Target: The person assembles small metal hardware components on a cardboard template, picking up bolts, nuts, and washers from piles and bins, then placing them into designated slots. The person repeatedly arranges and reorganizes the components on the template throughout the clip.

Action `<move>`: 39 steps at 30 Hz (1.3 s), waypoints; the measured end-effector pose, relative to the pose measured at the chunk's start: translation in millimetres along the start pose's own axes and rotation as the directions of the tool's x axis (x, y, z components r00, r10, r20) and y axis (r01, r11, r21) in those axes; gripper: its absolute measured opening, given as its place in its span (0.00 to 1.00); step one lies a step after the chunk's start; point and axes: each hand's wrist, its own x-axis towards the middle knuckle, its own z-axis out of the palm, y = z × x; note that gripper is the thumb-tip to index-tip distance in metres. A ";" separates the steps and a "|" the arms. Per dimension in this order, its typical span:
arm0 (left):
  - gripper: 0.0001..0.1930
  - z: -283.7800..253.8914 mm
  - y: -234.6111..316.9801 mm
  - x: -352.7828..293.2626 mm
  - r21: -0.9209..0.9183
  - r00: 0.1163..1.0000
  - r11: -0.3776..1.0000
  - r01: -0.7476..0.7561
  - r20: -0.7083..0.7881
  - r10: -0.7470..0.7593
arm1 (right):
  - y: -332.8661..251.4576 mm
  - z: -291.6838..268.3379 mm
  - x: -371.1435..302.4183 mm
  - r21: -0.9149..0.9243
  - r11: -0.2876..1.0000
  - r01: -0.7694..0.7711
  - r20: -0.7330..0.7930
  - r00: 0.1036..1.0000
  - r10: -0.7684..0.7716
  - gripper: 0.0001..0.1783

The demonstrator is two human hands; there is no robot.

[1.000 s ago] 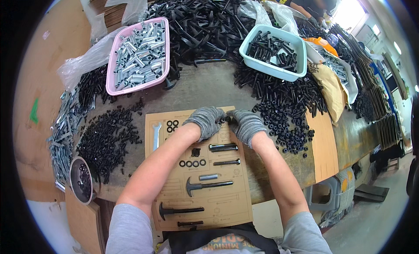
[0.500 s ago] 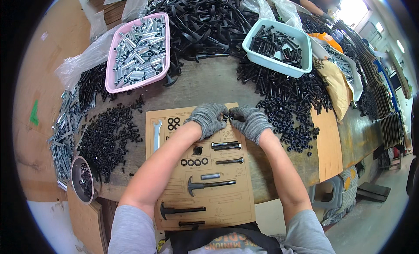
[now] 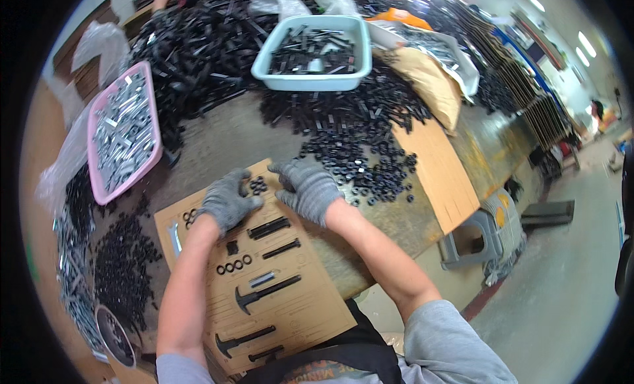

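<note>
A brown cardboard sheet (image 3: 310, 311) with printed outlines lies on the table, tilted in view. Near its top edge sits a small cluster of dark nuts (image 3: 257, 185). My left hand (image 3: 228, 202), in a grey knit glove, rests just left of these nuts, thumb and fingers apart. On their other side is my gloved right hand (image 3: 307, 188), fingers spread and bent, holding nothing visible. Farther down the sheet are long black bolts (image 3: 269, 228), black washers (image 3: 234, 264), a silver tube (image 3: 262, 279) and T-shaped black handles (image 3: 267, 293). A wrench (image 3: 175, 239) is partly hidden by my left arm.
Loose nuts (image 3: 370, 166) spread right of the sheet, below a light-blue bin (image 3: 310, 84) of black bolts. At left stand a pink bin (image 3: 154, 130) of silver tubes, a heap of small screws (image 3: 122, 265) and a metal bowl (image 3: 102, 324). Another person's sleeve shows at top left.
The view has swung right, so table and sheet appear shifted left and tilted. My hands have drawn apart, and the nut cluster now shows between them.
</note>
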 end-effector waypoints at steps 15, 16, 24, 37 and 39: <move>0.16 119.7 132.7 -1.1 0.078 0.928 0.927 -0.368 0.097 0.360 | 74.7 -66.3 -137.0 -0.286 0.879 -0.382 -0.257 0.914 0.313 0.13; 0.16 124.8 132.4 -0.8 0.072 0.929 0.928 -0.366 0.089 0.360 | 76.3 -67.3 -138.3 -0.295 0.874 -0.387 -0.235 0.916 0.326 0.13; 0.14 123.8 133.7 -5.5 0.104 0.960 0.960 -0.258 0.138 0.243 | 67.0 -67.1 -145.3 -0.372 0.865 -0.337 -0.059 0.938 0.340 0.12; 0.13 151.2 120.2 -11.3 0.139 0.920 0.914 -0.381 -0.041 0.390 | 67.5 -48.5 -123.2 -0.312 0.891 -0.331 -0.195 0.940 0.281 0.12; 0.12 133.8 121.1 -26.7 0.145 0.937 0.926 -0.348 0.090 0.338 | 74.6 -50.4 -121.3 -0.244 0.917 -0.317 -0.118 0.948 0.296 0.10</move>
